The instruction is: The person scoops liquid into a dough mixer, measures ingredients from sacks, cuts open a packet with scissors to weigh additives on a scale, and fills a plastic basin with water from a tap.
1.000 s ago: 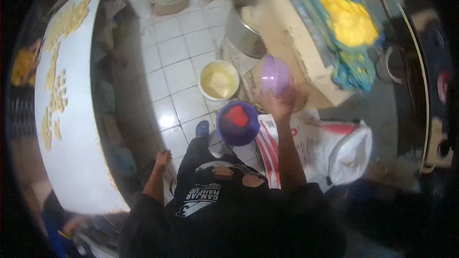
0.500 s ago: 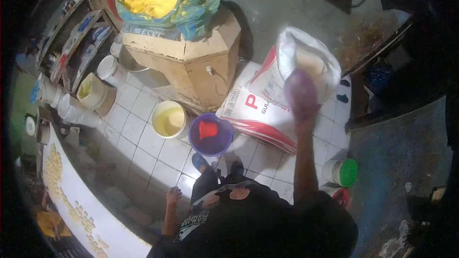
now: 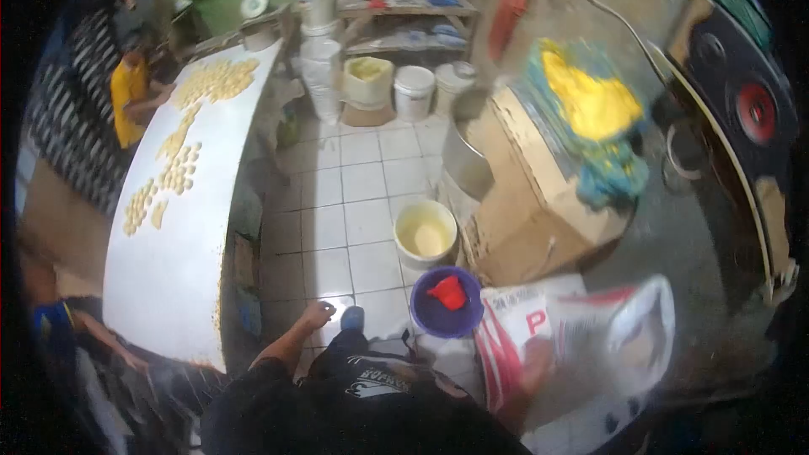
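My left hand (image 3: 318, 314) hangs over the tiled floor, loosely curled with its fingers apart and nothing visible in it. My right hand (image 3: 537, 360) is smeared by motion in front of the white and red sack (image 3: 503, 329), so its fingers and anything in them cannot be made out. At right, the open mouth of a white sack (image 3: 660, 320) shows pale contents. A purple basin (image 3: 421, 320) stands between my hands, with a red plastic cup (image 3: 449, 292) inside it. Behind it is a white bucket (image 3: 404, 244) with a yellowish inside.
Along the left runs a long white table (image 3: 160, 286) bearing many dough pieces. A person in yellow (image 3: 126, 93) works behind it; another person's arm (image 3: 109, 339) reaches in at lower left. A yellow mass (image 3: 590, 101) lies in plastic on a wooden box (image 3: 531, 236). Shelves (image 3: 404, 8) and buckets stand at the back.
My view has swung left toward the table. My right hand, holding a purplish translucent container over the open sack before, has moved away from its mouth and is blurred.
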`<state>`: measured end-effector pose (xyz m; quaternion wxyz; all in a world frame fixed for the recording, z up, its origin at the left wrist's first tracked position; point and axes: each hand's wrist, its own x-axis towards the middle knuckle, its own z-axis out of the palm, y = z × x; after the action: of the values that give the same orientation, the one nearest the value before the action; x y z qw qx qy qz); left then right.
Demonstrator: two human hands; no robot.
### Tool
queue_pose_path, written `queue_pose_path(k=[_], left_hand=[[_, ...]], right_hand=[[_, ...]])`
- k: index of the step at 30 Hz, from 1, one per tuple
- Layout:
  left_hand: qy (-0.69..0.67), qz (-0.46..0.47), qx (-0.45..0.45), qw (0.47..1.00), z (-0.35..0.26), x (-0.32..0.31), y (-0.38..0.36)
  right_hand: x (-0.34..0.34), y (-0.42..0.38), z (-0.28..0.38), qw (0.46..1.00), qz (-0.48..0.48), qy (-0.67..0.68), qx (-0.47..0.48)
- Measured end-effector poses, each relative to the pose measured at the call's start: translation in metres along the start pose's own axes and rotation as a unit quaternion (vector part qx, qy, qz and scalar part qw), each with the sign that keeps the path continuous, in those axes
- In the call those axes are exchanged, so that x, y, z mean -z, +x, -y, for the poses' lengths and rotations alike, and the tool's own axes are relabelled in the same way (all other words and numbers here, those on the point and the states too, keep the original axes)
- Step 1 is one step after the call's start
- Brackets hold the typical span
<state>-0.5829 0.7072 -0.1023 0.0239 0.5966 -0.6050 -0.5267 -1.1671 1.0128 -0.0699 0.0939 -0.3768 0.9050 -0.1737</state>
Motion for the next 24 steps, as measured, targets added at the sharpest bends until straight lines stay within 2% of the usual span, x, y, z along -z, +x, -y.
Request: queue_pose_path(k=[1,3,5,6,7,9,10,12,13,15,17,18,19,20,21,22,23,24], left_hand=[[-0.004,-0.005,0.021,1.000,0.009,0.007,-0.002],[0.059,-0.039,0.020,0.997,-0.008,0.039,-0.045],[0.009,-0.036,0.070,0.997,0.072,0.049,-0.033],[0.110,-0.033,0.022,0.993,0.139,0.049,-0.017],[0.211,-0.041,-0.024,0.976,0.177,0.058,-0.012],[0.377,-0.058,-0.151,0.912,0.194,0.092,-0.027],[0.378,-0.055,-0.151,0.912,0.204,0.116,-0.027],[0.350,0.023,-0.204,0.914,0.214,0.153,-0.027],[0.349,0.024,-0.208,0.913,0.213,0.176,-0.010],[0.290,0.009,-0.134,0.948,0.184,0.229,0.031],[0.388,-0.044,-0.130,0.912,0.173,0.272,0.133],[0.228,-0.033,0.044,0.972,0.150,0.292,0.177],[0.134,-0.066,0.022,0.988,0.096,0.316,0.208],[0.041,-0.095,-0.006,0.995,0.016,0.347,0.228],[-0.008,-0.117,0.027,0.993,-0.026,0.360,0.285],[0.027,-0.096,-0.024,0.995,-0.066,0.372,0.344],[0.015,-0.162,-0.139,0.977,-0.159,0.384,0.334],[-0.053,-0.170,-0.209,0.961,-0.249,0.396,0.324]], right_hand=[[-0.029,-0.002,0.057,0.986,0.064,0.147,-0.049],[-0.079,0.010,0.136,0.964,0.187,0.185,-0.031],[-0.120,0.028,0.193,0.948,0.276,0.155,0.003],[-0.134,0.040,0.219,0.942,0.308,0.132,0.012],[-0.148,0.053,0.240,0.939,0.326,0.108,0.012],[-0.168,0.079,0.268,0.935,0.349,0.057,0.000],[-0.175,0.093,0.279,0.935,0.352,0.037,-0.008],[-0.189,0.112,0.296,0.934,0.357,0.016,-0.025],[-0.197,0.124,0.305,0.936,0.352,0.010,-0.027],[-0.217,0.151,0.318,0.942,0.335,-0.005,-0.006],[-0.249,0.206,0.342,0.959,0.270,-0.032,0.082],[-0.274,0.243,0.361,0.965,0.223,-0.055,0.130],[-0.301,0.286,0.408,0.967,0.199,-0.132,0.084],[-0.249,0.302,0.499,0.981,0.161,-0.025,0.107],[-0.227,0.333,0.573,0.967,0.246,-0.008,0.063],[-0.228,0.357,0.617,0.932,0.264,0.247,0.039],[-0.229,0.380,0.661,0.828,0.285,0.483,0.005],[-0.195,0.387,0.729,0.807,0.260,0.531,-0.004]])
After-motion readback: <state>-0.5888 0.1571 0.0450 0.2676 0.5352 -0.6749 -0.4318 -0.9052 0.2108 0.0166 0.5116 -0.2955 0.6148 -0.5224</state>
